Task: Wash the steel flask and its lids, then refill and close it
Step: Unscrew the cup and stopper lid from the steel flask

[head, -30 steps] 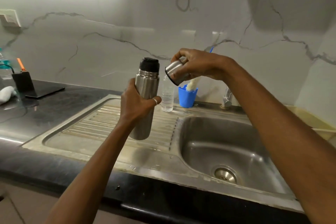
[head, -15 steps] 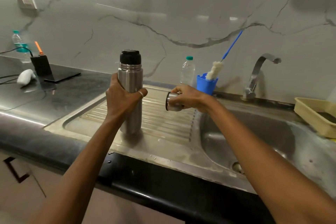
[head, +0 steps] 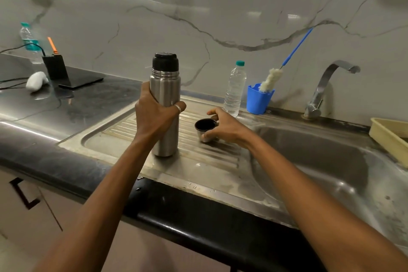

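The steel flask [head: 165, 95] stands upright on the ribbed drainboard [head: 205, 152], its black inner lid [head: 165, 61] screwed on top. My left hand [head: 154, 117] grips the flask's body around the middle. To the right, the steel outer cup lid [head: 205, 127] sits mouth up on the drainboard, its dark inside showing. My right hand [head: 225, 128] holds this cup lid by its side with curled fingers.
A clear water bottle [head: 235, 88] and a blue cup [head: 258, 100] holding a bottle brush [head: 270, 79] stand behind the drainboard. The tap [head: 324, 86] rises over the sink basin [head: 326, 161]. A beige tray [head: 390, 137] sits far right. A phone, cables and another bottle lie on the left counter.
My right hand lowered the cup lid from beside the flask's top to the drainboard and turned it mouth up. The flask came down to stand on the drainboard.
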A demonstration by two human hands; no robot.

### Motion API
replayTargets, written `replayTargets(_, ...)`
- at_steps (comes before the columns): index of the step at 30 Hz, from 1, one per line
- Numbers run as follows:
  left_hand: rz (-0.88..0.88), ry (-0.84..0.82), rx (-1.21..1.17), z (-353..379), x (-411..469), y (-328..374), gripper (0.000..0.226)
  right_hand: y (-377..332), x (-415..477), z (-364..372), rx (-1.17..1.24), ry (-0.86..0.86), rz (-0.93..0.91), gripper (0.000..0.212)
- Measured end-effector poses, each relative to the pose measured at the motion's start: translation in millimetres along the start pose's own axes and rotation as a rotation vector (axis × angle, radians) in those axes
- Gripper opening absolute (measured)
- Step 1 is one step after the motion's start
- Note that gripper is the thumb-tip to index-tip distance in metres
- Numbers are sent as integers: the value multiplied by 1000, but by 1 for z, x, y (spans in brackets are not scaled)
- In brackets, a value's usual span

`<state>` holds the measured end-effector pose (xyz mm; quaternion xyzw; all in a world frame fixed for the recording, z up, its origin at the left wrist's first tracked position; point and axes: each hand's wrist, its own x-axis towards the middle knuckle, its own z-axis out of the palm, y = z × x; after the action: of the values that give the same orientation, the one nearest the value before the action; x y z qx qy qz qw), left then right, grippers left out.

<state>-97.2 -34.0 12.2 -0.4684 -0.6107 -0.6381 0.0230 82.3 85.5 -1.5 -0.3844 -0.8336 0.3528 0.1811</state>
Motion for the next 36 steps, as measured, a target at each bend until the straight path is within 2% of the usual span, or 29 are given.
replayTargets(6,9,0,16,0,2,2,71,-2,1,-1,-22,-43,22,84)
replayTargets(11,13,-27,31,3,2,8,71,-10,-3,-10,-96,-83,27,101)
replayTargets(13,15,-39,39,5,2,13,71,-22,-8,-21,-95,3,-26,89)
replayTargets(16,30,-60,50,9,0,23,72,-49,-21,-42,-75,203,-146,54)
replayTargets(18,45,-79,55,12,-2,31,72,-70,-33,-57,-38,328,-220,41)
replayTargets(20,64,-92,62,16,-6,43,71,-93,-47,-72,-26,445,-288,40)
replayTargets(22,89,-111,70,21,-10,56,72,-116,-62,-86,-62,526,-337,48)
replayTargets(24,116,-129,78,27,-15,69,76,-136,-72,-97,-190,574,-361,57)
replayTargets(27,136,-136,95,38,-23,89,79,-157,-82,-114,-513,627,-330,70)
replayTargets(30,125,-121,107,50,-32,109,80,-171,-93,-127,-715,570,-231,75)
replayTargets(34,110,-109,113,65,-43,132,78,-176,-104,-138,-944,527,-100,71)
replayTargets(36,103,-109,105,70,-48,140,72,-172,-105,-142,-1004,554,-111,62)
